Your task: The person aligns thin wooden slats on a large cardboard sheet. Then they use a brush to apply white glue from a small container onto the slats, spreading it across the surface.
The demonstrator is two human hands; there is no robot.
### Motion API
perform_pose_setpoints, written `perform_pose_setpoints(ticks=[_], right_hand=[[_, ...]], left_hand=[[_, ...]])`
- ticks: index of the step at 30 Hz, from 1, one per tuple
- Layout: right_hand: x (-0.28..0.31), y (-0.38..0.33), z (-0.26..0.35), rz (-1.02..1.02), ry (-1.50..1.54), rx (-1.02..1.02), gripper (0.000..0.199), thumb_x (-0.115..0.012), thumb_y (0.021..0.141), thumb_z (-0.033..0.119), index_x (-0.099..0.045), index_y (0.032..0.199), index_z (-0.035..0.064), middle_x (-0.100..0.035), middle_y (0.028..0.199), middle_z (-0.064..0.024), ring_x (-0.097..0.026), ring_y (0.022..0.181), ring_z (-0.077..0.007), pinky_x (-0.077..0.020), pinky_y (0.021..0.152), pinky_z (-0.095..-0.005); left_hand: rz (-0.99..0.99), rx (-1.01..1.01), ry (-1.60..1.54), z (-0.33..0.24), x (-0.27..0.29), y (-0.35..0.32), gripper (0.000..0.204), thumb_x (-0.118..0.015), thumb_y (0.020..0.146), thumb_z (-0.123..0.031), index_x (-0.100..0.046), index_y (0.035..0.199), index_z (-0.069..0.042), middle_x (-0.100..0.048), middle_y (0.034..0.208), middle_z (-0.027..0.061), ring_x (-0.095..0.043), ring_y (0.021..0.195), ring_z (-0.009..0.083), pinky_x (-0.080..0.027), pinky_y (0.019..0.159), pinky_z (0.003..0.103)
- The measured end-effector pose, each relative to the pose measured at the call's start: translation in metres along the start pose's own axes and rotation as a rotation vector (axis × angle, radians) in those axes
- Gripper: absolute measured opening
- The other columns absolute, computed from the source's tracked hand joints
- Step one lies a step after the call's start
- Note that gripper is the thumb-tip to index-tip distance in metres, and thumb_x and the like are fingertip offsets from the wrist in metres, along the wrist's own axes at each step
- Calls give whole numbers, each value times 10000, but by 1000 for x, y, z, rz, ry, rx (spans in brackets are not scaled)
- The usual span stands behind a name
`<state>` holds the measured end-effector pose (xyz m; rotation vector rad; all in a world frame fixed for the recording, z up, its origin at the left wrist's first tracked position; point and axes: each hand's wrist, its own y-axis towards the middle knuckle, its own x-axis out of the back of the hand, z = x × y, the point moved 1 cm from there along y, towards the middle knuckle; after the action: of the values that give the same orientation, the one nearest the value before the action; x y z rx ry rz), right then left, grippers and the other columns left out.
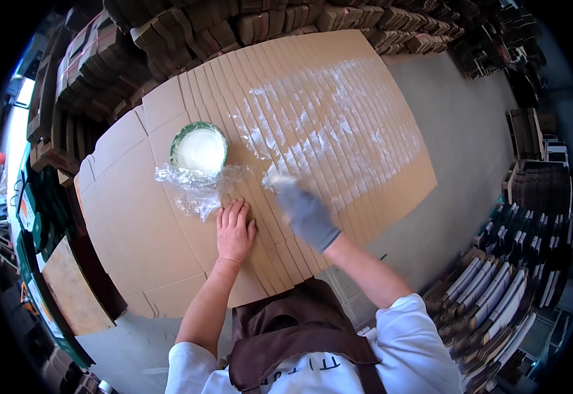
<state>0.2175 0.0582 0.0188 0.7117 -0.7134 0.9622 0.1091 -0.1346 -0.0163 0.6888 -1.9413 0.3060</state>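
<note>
My left hand (234, 230), bare, lies flat with fingers stretched on the fanned-out cardboard sheets (161, 243). Just beyond its fingertips is crumpled clear plastic film (198, 195), bunched against a green-rimmed bowl (176, 142). Thick white paste (199, 151) fills much of that bowl. My right hand (306, 215) wears a grey glove and is smeared by motion. Its fingers are closed over something whitish (278, 178) at the cardboard's surface, too blurred to name. Streaks of white paste (339, 125) cover the overlapping strips of cardboard ahead and to the right.
Stacks of brown cardboard pieces (211, 33) line the back. Bundled curved boards (483, 289) stand at the right. Dark green panels (33, 223) and a wooden board (76, 289) are at the left. Grey floor (457, 125) shows beyond the cardboard's right edge.
</note>
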Motion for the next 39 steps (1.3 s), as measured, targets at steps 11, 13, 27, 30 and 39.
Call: perform_pose_setpoints(ticks=[11, 13, 27, 30, 39], right_hand=[[19, 83, -71, -250, -93, 107, 203, -507, 896, 40, -619, 1064, 52, -646, 1005, -190, -649, 904, -363, -531, 757, -435], [19, 83, -93, -224, -88, 72, 249, -515, 883, 37, -634, 1101, 54, -646, 1068, -173, -649, 939, -353, -536, 794, -426], [82, 70, -108, -66, -141, -364, 241, -560, 897, 81, -677, 1108, 91, -662, 1089, -158, -638, 1028, -338, -518, 876, -408], [63, 55, -87, -43, -106, -188, 249, -556, 895, 91, -678, 1111, 99, -658, 1115, -152, -636, 1023, -346, -521, 871, -421], [72, 82, -115, 34, -191, -427, 182, -563, 910, 156, -670, 1050, 112, -655, 1054, -133, -641, 971, -360, -526, 822, -445]], left_hand=[[18, 41, 21, 4, -2, -2, 494, -655, 834, -193, -532, 1302, -92, -489, 1400, 70, -413, 1335, 275, -269, 1146, 493], [24, 34, 10, 4, -5, -1, 499, -656, 827, -177, -527, 1300, -84, -486, 1403, 78, -417, 1328, 297, -273, 1140, 510], [25, 22, 48, 4, -4, -1, 470, -630, 858, -214, -535, 1296, -74, -493, 1402, 75, -422, 1327, 276, -265, 1148, 492], [18, 24, 43, 4, -4, 0, 462, -623, 861, -209, -535, 1295, -74, -494, 1400, 75, -421, 1328, 277, -265, 1149, 491], [27, 20, 40, 2, -5, -2, 463, -630, 854, -206, -539, 1291, -79, -492, 1402, 69, -420, 1330, 275, -264, 1149, 489]])
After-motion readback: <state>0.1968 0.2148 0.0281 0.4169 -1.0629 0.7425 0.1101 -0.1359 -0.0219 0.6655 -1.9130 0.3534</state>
